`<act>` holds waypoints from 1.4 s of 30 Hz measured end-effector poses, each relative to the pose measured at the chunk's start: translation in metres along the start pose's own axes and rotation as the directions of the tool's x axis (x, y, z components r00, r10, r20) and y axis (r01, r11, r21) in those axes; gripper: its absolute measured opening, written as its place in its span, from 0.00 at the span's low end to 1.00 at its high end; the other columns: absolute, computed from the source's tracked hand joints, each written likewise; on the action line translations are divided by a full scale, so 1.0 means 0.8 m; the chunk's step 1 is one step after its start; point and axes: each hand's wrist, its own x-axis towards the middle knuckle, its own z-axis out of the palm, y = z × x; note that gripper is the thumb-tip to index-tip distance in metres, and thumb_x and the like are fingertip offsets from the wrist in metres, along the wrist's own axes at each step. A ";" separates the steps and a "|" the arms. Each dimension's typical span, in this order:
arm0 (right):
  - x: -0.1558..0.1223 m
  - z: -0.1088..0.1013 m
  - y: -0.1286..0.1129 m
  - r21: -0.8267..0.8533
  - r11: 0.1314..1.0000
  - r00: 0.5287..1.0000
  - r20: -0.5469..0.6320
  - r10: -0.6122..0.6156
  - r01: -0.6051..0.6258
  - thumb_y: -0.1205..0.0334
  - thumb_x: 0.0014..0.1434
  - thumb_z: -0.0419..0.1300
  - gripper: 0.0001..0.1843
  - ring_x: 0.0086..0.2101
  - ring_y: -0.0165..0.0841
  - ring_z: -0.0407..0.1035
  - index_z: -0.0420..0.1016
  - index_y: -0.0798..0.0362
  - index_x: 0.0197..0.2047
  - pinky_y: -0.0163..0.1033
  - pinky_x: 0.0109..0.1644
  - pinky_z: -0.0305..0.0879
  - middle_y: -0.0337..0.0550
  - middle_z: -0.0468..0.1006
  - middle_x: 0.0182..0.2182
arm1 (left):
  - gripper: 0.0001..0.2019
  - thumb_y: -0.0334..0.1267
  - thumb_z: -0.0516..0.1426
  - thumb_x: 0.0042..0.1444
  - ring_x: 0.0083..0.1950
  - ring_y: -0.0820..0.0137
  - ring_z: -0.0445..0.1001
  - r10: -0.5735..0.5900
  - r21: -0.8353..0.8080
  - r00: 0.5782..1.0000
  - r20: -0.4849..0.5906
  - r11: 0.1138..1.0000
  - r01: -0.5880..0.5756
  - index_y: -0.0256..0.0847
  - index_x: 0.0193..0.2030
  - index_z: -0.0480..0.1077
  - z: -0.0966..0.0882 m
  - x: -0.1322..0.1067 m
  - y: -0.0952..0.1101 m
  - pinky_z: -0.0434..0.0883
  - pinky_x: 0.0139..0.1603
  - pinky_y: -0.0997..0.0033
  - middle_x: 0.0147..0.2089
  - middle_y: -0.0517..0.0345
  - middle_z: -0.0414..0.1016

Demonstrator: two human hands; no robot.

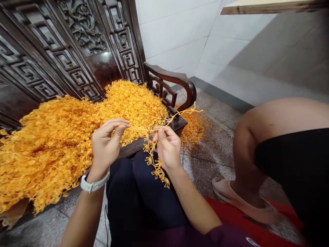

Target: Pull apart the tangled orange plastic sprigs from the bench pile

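Note:
Both hands meet over my lap around a thin orange plastic sprig point(156, 165) with small branching tips. My left hand point(108, 144) pinches one end of its stem between thumb and fingertips. My right hand point(168, 147) grips the stem farther along, thumb on top. From the right hand one branched length hangs down in front of my knees, and another bare piece sticks out to the upper right. Just behind the hands lies a large heap of similar orange sprigs point(133, 103) on a dark wooden bench.
The carved bench back point(88, 31) rises behind the heap, and its curved armrest point(174, 77) ends to the right. More orange pieces point(194, 128) lie on the floor beyond it. Another person's bare leg and sandalled foot point(239, 195) are close on my right.

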 end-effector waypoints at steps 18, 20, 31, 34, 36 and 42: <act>-0.049 -0.042 0.013 -0.033 0.947 0.872 0.381 0.307 -0.319 0.49 0.65 0.69 0.16 0.23 0.27 0.63 0.81 0.55 0.39 0.37 0.35 0.58 0.38 0.74 0.21 | 0.13 0.47 0.70 0.58 0.48 0.56 0.82 -0.178 -0.209 0.834 0.523 0.922 0.327 0.42 0.45 0.84 -0.081 0.095 -0.059 0.82 0.47 0.62 0.50 0.38 0.81; -0.050 -0.043 0.017 -0.056 0.952 0.875 0.380 0.300 -0.302 0.49 0.65 0.68 0.16 0.23 0.28 0.63 0.81 0.55 0.39 0.37 0.35 0.57 0.38 0.74 0.21 | 0.21 0.52 0.60 0.69 0.53 0.62 0.79 -0.305 -0.326 0.948 0.089 0.891 0.317 0.43 0.62 0.77 -0.073 0.146 -0.092 0.80 0.49 0.65 0.66 0.38 0.73; -0.040 -0.024 0.019 0.178 0.945 0.962 0.057 0.267 -0.273 0.53 0.62 0.70 0.12 0.34 0.30 0.73 0.78 0.52 0.40 0.37 0.45 0.69 0.39 0.79 0.30 | 0.30 0.63 0.52 0.70 0.59 0.57 0.77 -0.124 -0.222 0.886 0.448 0.944 0.245 0.39 0.54 0.82 -0.019 -0.036 -0.060 0.75 0.58 0.58 0.57 0.38 0.77; -0.023 -0.012 0.021 0.179 0.951 0.966 -0.025 0.259 -0.250 0.53 0.62 0.71 0.12 0.39 0.32 0.76 0.75 0.51 0.41 0.39 0.49 0.71 0.41 0.82 0.37 | 0.25 0.60 0.61 0.64 0.57 0.57 0.78 -0.049 -0.113 0.909 0.413 0.988 0.105 0.43 0.57 0.80 -0.013 -0.053 -0.032 0.74 0.60 0.57 0.55 0.44 0.80; -0.013 -0.007 0.024 0.165 0.961 0.972 -0.044 0.232 -0.222 0.53 0.62 0.70 0.13 0.41 0.33 0.77 0.73 0.50 0.41 0.40 0.51 0.71 0.42 0.83 0.38 | 0.20 0.53 0.67 0.62 0.52 0.60 0.80 -0.034 -0.023 0.918 0.396 0.999 0.047 0.43 0.55 0.81 -0.012 -0.036 -0.027 0.75 0.56 0.61 0.52 0.47 0.82; -0.007 -0.018 0.031 0.105 0.982 0.987 -0.004 0.160 -0.159 0.52 0.57 0.75 0.18 0.33 0.29 0.71 0.72 0.50 0.39 0.37 0.46 0.68 0.34 0.77 0.29 | 0.10 0.40 0.64 0.62 0.33 0.69 0.75 -0.089 -0.102 0.940 0.329 0.986 0.129 0.38 0.32 0.78 0.006 0.026 -0.061 0.70 0.37 0.70 0.32 0.54 0.80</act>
